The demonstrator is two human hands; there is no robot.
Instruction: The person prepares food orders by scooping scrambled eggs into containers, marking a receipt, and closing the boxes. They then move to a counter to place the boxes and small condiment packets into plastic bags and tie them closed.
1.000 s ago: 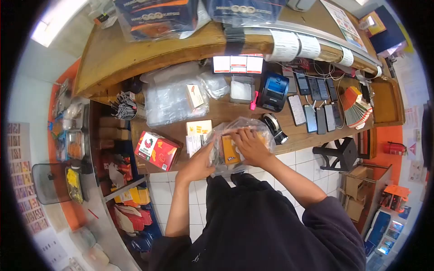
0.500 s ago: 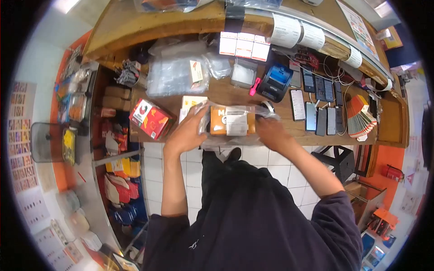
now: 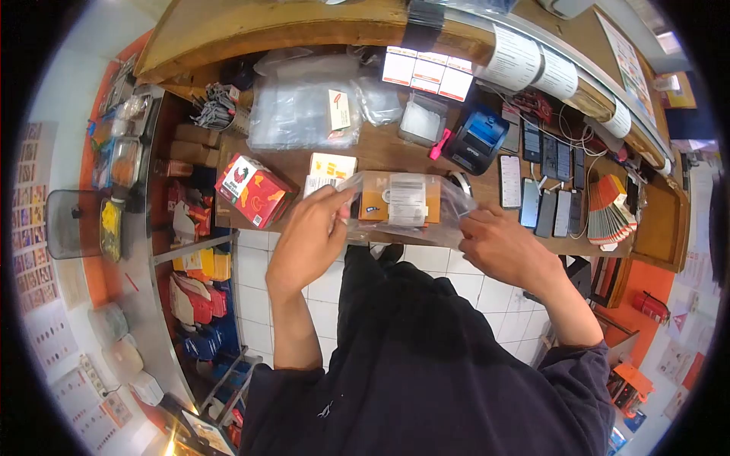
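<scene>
Plastic bag (image 3: pixel 452 204) veils orange box (image 3: pixel 372 210).

Blue-black printer (image 3: pixel 477 140) near phones (image 3: pixel 541 182), seemingly charging.

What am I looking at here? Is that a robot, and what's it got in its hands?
No robot here! These are a person's own bare hands. The pictures all come from one camera worn on the person's head, looking down, so you see what they see.

The left hand and the right hand each grip a side of a clear plastic bag. Through it you can see an orange-brown box with a white paper slip.

On the wooden counter there are also a red-and-white box, flat plastic bags, a pink marker, a printer and several phones.
</scene>
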